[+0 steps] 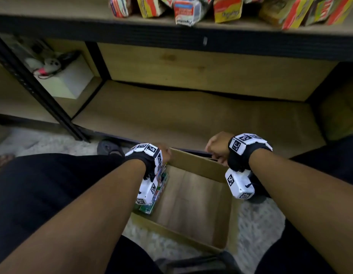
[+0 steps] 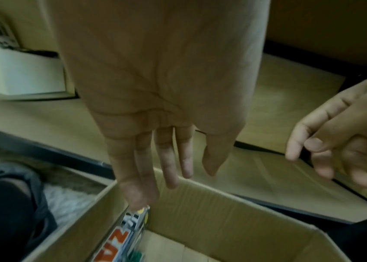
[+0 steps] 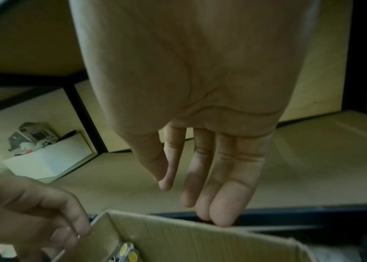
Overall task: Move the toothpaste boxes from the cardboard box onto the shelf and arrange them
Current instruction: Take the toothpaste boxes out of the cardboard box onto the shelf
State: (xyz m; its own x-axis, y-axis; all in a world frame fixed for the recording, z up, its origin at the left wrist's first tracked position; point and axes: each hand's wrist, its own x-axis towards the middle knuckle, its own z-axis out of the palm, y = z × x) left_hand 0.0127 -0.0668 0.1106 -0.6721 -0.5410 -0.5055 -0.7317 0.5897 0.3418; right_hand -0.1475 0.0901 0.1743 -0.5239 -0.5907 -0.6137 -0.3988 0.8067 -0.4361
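Observation:
The open cardboard box [image 1: 199, 163] [image 2: 223, 212] [image 3: 189, 235] stands on the floor between my knees. A few colourful toothpaste boxes [image 1: 150, 208] [image 2: 122, 239] [image 3: 126, 251] stand on edge against its left wall. My left hand [image 1: 163, 153] [image 2: 178, 177] [image 3: 43, 209] hangs at the far left corner, thumb apart, fingertips [image 2: 140, 203] touching the top end of those boxes. My right hand [image 1: 217, 149] [image 3: 191, 198] [image 2: 335, 150] holds nothing; its straight fingertips [image 3: 220, 218] rest on the box's far rim. More toothpaste boxes [image 1: 191, 10] stand on the upper shelf [image 1: 53, 8].
The lower shelf board [image 1: 191, 119] lies just beyond the cardboard box. A black upright post [image 1: 33, 86] divides it from the left bay, where a white box [image 1: 66, 82] holds small gadgets. My legs in black flank the cardboard box on a pale rug [image 1: 258, 224].

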